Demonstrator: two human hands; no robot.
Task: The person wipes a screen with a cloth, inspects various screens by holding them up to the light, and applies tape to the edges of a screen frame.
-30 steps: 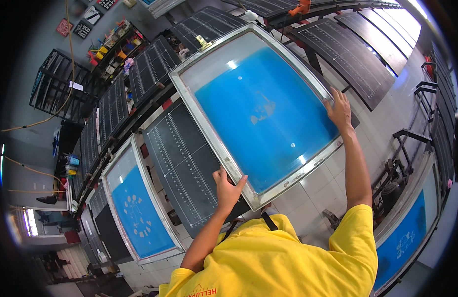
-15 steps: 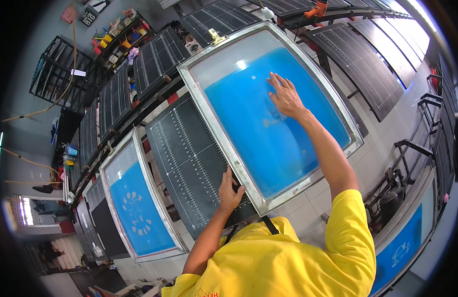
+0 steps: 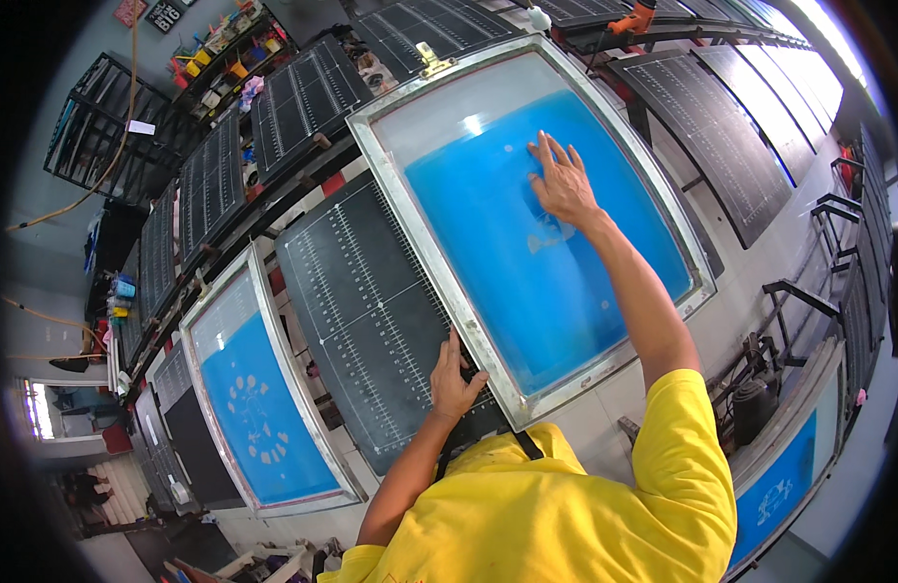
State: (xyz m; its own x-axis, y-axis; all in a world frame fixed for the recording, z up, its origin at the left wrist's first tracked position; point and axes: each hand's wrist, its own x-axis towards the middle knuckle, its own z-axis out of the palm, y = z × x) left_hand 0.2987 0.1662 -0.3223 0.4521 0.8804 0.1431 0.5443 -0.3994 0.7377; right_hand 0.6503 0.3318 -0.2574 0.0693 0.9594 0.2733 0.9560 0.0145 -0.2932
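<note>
A large printing screen with a metal frame [image 3: 424, 255] and a blue mesh [image 3: 497, 253] lies tilted in front of me. My left hand [image 3: 456, 374] grips the frame's near left edge, close to its corner. My right hand [image 3: 562, 177] lies flat on the blue mesh in the upper middle, fingers spread, arm stretched out. A black board with white ruler markings [image 3: 366, 301] sits under the screen to its left.
A second blue screen [image 3: 254, 389] with a ring of pale marks lies at lower left. More black ruled boards [image 3: 303, 92] run in rows behind and to the right. Metal racks [image 3: 89, 117] stand at far left. A blue panel [image 3: 784, 486] is at lower right.
My right hand moved from the screen's right frame edge onto the blue mesh and further toward its upper middle. My left hand stayed on the near frame edge.
</note>
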